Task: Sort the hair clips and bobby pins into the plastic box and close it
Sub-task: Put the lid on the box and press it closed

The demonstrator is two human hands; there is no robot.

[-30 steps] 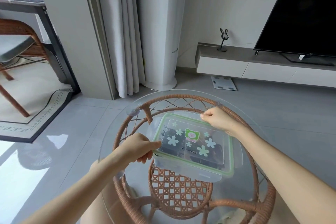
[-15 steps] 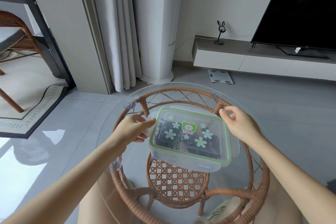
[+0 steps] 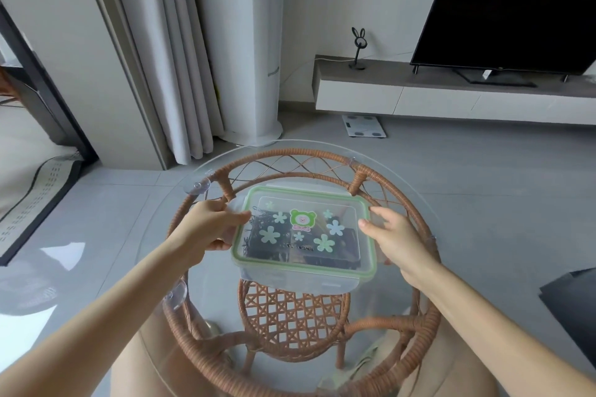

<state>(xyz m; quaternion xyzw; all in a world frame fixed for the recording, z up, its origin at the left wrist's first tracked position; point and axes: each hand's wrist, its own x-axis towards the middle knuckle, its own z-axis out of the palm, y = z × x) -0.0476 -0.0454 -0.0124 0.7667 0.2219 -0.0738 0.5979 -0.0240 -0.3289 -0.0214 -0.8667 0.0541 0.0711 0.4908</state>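
Pressing my left hand (image 3: 213, 229) on the plastic box's (image 3: 303, 235) left latch, fingers curled around it; the box sits mid-table (image 3: 322, 316). Right of it, my right hand (image 3: 396, 242) hovers spread. Uneven pressure could slide the box on the glass.

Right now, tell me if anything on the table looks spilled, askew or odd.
Nothing stands out. The box sits flat on the glass table with its lid on, dark clips inside, none loose on the glass. The left hand touches its left side; the right hand hovers at its right.
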